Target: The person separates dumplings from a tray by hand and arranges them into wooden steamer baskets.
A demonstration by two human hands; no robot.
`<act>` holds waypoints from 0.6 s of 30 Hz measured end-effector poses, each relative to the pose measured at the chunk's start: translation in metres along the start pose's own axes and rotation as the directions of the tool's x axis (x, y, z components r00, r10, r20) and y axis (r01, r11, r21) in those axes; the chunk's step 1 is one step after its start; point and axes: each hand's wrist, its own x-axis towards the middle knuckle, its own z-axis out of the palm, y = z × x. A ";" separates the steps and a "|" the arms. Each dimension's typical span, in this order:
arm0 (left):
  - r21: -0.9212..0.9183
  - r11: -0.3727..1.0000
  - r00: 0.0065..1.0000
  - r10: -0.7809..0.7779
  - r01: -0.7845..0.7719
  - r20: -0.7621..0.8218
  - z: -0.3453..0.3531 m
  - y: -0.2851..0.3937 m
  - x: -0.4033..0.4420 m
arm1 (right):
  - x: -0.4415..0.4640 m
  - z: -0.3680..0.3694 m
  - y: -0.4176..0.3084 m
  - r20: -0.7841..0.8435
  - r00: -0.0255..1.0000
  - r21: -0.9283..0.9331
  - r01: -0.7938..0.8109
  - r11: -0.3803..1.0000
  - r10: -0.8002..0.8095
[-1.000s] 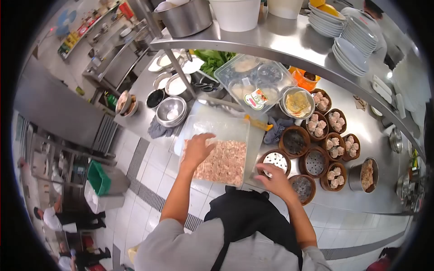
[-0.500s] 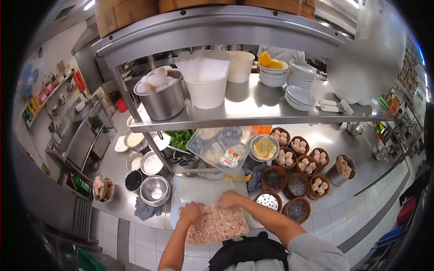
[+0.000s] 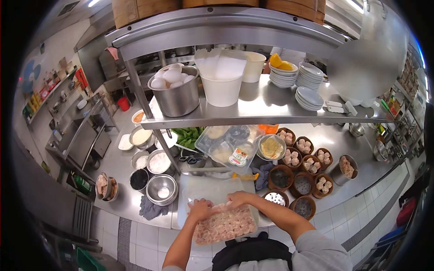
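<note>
A flat slab of chopped pale pink raw meat [image 3: 226, 226] lies at the near edge of the counter, over the end of a white cutting board [image 3: 186, 189]. Something clear, like plastic film or a shallow tray [image 3: 221, 187], stretches from the meat across the board. My left hand [image 3: 202, 210] is at the slab's far left corner, fingers bent. Along the same far edge, my right hand [image 3: 238, 198] has its fingers curled downward and closed. What lies between the fingertips of either hand is too small to make out.
Steel bowls [image 3: 162, 189] and a grey cloth [image 3: 153, 207] sit left of the board. Bamboo steamers [image 3: 302, 185], some with dumplings, stand to the right beside a steel pot of filling [image 3: 347, 168]. A steel shelf [image 3: 266, 121] crosses above the counter.
The whole view has shifted, so the counter and things appear farther right. Both hands stay at the slab's far edge, with only slight changes in the fingers.
</note>
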 end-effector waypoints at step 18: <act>-0.134 0.947 0.954 0.277 -0.292 -0.118 0.048 0.013 0.032 | 0.020 -0.006 0.009 0.118 0.992 -0.061 0.055 0.997 -0.048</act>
